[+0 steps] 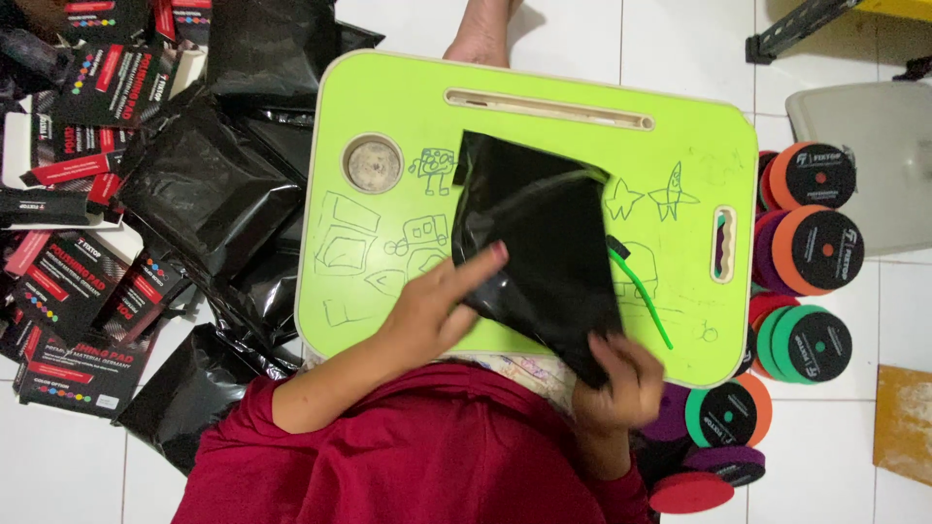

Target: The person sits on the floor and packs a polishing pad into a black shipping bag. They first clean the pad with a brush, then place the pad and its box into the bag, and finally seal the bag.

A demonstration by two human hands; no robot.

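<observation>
Landmark: a lime-green lap table (388, 107) with doodles on its top, lying on a white tiled floor; every place below is given from it.
Black bag: one black plastic bag (544, 252) lies flat on the middle of the table top, its lower corner reaching the near edge.
Left hand: the left hand (437, 306) rests at the table's near edge, fingers stretched out flat, fingertips pressing on the bag's left edge; it grips nothing.
Right hand: the right hand (621, 383) is at the near right edge of the table, fingers curled and pinching the bag's lower corner.
Green tool: one thin green stick with a black end (641, 291) lies on the table, just right of the bag and touching its edge.
Round inset: one round cup recess (373, 164) sits in the table's upper left part, apart from the bag.
Slots: two, a long one (549, 109) along the far edge and a short one (720, 245) by the right edge.
Pile of bags: a heap of black plastic bags (218, 194) lies left of the table; the count cannot be told.
Boxes: about seven black and red boxes (68, 281) lie further left, past the heap.
Pads: about seven round foam pads (815, 247), orange, green, purple and red, lie right of the table.
Foot: one bare foot (481, 34) shows beyond the far edge.
Sleeve: red sleeves (388, 456) cover both arms at the near edge.
</observation>
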